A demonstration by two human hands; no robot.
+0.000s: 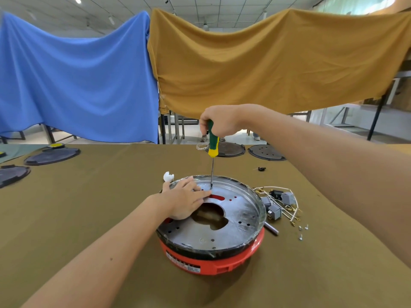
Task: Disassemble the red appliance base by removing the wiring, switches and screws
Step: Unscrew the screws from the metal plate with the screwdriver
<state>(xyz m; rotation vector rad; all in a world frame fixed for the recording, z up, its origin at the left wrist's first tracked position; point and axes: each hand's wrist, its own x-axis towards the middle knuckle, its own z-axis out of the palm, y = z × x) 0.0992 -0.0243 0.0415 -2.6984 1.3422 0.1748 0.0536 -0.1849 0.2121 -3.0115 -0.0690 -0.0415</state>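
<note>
The red appliance base (213,262) sits on the olive table with a grey metal plate (240,216) on top, its centre cut out. My right hand (219,123) grips the green and yellow screwdriver (213,142), held upright with its tip on the far part of the plate. My left hand (185,200) rests flat on the plate's left side, fingers straight and pointing toward the tip. To the right of the base lie removed grey switches (274,211) with white wiring (289,210) and a few loose screws (301,230).
A white crumpled scrap (168,176) lies behind the base. A grey rod (271,228) lies at its right. Dark round plates (52,155) stand at the far left and more dark round plates (265,152) at the far right. A small black part (262,168) lies beyond. Blue and mustard cloths hang behind.
</note>
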